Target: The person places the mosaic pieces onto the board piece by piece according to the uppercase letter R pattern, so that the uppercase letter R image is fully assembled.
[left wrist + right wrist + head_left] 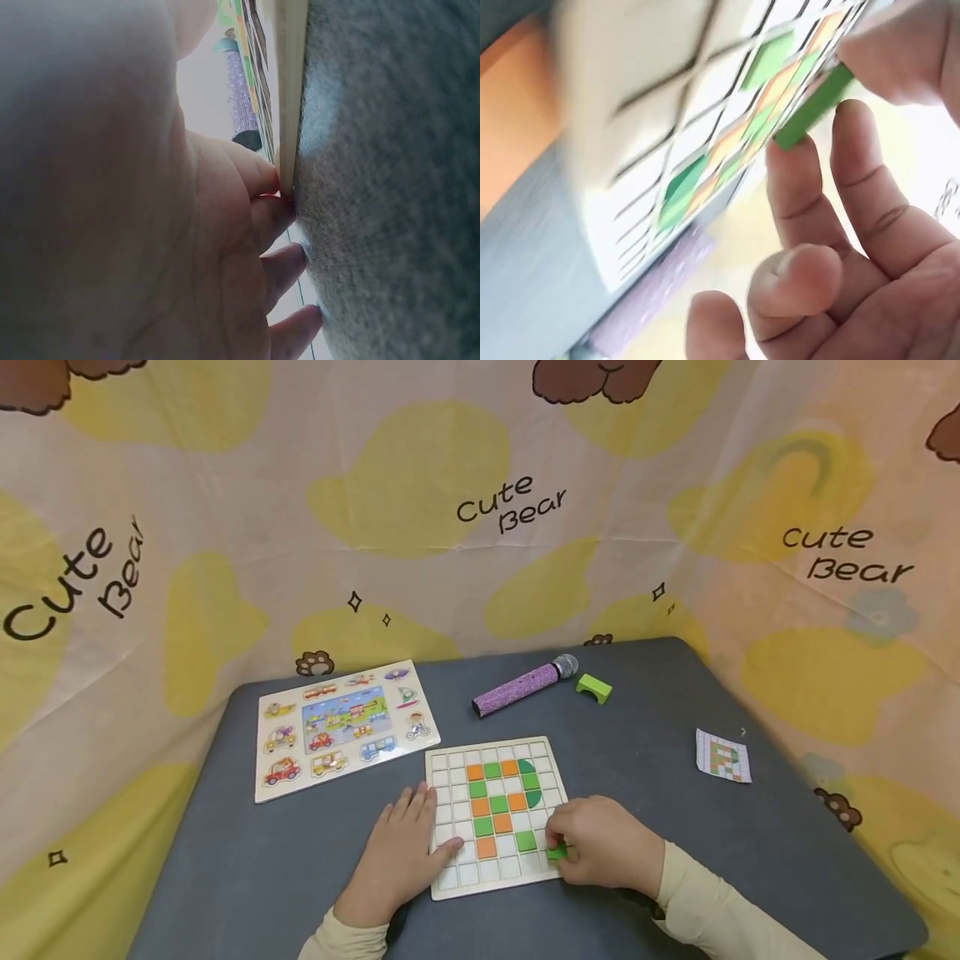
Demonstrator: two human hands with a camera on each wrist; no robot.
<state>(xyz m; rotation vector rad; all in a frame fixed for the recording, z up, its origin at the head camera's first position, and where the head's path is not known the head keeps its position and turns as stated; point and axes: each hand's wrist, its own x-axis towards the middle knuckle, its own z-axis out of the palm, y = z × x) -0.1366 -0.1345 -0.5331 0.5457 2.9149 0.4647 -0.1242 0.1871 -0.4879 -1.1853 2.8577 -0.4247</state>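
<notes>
A wooden grid board lies in front of me, with orange and green tiles set in its white squares. They form a letter R shape, with dark green rounded pieces at its upper right. My left hand rests at the board's left edge, fingers extended and thumb over the border. In the left wrist view its fingertips touch the board's side. At the lower right of the board, my right hand pinches a green square tile between thumb and fingers, held tilted over the grid.
Left of the board is a vehicle picture puzzle. Behind it lie a purple glittery microphone and a green arched block. A small pattern card showing an R lies to the right on the dark grey table.
</notes>
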